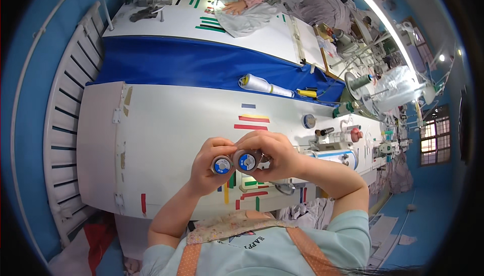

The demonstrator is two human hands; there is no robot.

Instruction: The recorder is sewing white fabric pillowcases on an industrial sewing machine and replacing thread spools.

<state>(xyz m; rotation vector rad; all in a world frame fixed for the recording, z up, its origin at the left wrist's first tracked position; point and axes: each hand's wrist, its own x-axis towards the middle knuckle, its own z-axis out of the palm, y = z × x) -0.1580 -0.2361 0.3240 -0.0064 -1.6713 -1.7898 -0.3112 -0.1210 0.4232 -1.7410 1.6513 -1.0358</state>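
My left hand [203,169] is closed around a thread spool [222,165] whose end, with a round blue-and-white label, faces up. My right hand [277,156] grips a second, slightly larger-looking thread spool [247,162] with a similar label. Both spools are side by side, close together above the white sewing table [166,140], and the fingers of both hands meet or nearly meet over them. Most of each spool's body is hidden by the hands. Strips of red, yellow, green and blue tape [252,126] mark the tabletop around them.
A sewing machine [330,159] stands right of my hands, with a tape roll [309,120] nearby. White thread cones [264,85] lie along the blue cloth trough [191,61]. Across it, another person's hand [235,7] rests on grey fabric [249,19]. A thread stand [359,87] rises at right.
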